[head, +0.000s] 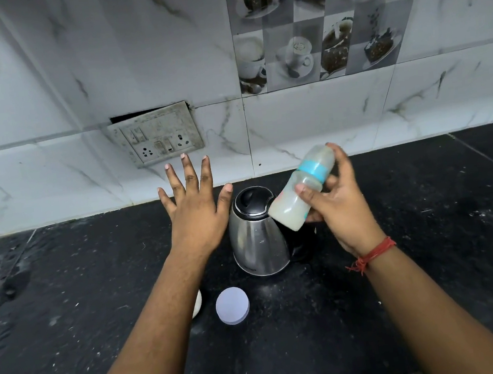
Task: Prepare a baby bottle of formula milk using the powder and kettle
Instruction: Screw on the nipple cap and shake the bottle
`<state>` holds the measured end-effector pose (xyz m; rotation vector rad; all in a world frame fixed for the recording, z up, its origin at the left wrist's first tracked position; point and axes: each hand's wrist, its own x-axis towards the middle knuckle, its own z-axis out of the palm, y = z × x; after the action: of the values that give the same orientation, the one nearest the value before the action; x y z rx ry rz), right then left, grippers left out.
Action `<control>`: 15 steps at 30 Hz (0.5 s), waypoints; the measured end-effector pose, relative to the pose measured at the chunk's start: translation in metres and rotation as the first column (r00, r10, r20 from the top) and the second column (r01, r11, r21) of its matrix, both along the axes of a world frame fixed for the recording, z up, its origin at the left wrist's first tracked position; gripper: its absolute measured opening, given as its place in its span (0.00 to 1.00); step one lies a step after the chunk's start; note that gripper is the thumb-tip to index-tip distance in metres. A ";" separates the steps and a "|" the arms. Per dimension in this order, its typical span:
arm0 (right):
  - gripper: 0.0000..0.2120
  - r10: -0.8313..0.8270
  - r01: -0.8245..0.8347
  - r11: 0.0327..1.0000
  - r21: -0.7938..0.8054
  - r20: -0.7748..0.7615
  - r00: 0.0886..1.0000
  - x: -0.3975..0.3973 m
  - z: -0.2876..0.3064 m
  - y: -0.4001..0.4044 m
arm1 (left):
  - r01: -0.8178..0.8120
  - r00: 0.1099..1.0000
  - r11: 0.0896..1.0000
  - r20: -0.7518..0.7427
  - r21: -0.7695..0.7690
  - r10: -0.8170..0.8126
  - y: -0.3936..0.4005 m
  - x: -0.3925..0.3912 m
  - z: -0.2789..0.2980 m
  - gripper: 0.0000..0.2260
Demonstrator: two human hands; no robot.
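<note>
While my right hand [344, 203] grips the baby bottle [302, 188] around its middle, thumb on the near side and fingers curled behind, the bottle is tilted with its capped end up and away from me and its base down toward the kettle [257, 241]. Its blue collar [314, 170] is fitted and a pale milky liquid fills the lower body, so I judge that powder and water are already in and this hold serves to mix them by shaking. I carry the bottle in the air, above the kettle's right shoulder, not touching it. My left hand [195, 208] is spread wide with straight fingers, holding nothing, hovering left of the kettle, probably kept clear of the bottle's path. On the black counter [431, 258] in front of the kettle lies a round white lid [232, 305], presumably set aside from the powder container, and a pale object [196, 303] beside it is mostly hidden by my forearm
</note>
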<state>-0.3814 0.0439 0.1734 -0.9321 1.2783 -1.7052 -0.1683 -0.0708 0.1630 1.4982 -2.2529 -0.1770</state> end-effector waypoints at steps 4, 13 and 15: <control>0.42 -0.198 0.203 0.976 -0.081 0.065 0.978 -0.002 0.002 -0.002 | -0.001 1.000 1.000 -0.005 -0.001 0.001 0.000 0.002 -0.001 0.38; 0.42 -0.096 0.096 0.995 0.013 0.005 0.995 0.010 -0.003 0.000 | 0.001 1.000 1.000 -0.009 -0.006 -0.001 0.000 0.001 0.000 0.37; 0.42 -0.243 0.246 0.969 -0.036 0.063 0.968 0.006 0.000 -0.002 | -0.003 1.000 1.000 -0.009 -0.002 0.003 0.000 0.002 0.000 0.37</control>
<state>-0.3757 0.0418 0.1733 -0.7679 1.3677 -1.9425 -0.1660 -0.0705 0.1629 1.4968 -2.2425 -0.1801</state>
